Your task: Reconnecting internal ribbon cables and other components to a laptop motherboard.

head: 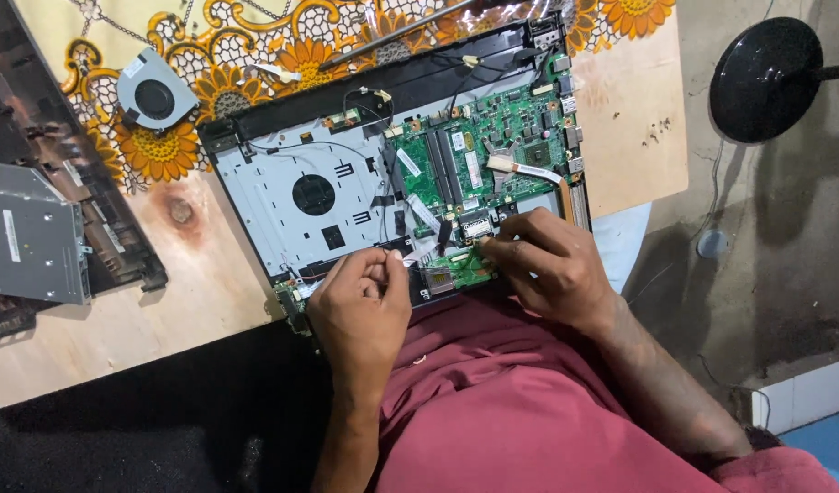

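Observation:
An opened laptop chassis (282,196) lies on the wooden table, its green motherboard (492,146) exposed on the right half. My left hand (360,306) rests at the chassis's near edge, fingers curled and pinching a thin white ribbon cable (417,254). My right hand (547,265) presses its fingertips on the small green board section (456,269) at the near edge, beside a silver connector (476,225). What sits under the right fingertips is hidden.
A detached cooling fan (154,91) lies on the flowered cloth (163,151) at the back left. A grey optical drive (31,237) rests on a black laptop cover (118,237) at the left. A black round stand base (765,78) stands on the floor at right.

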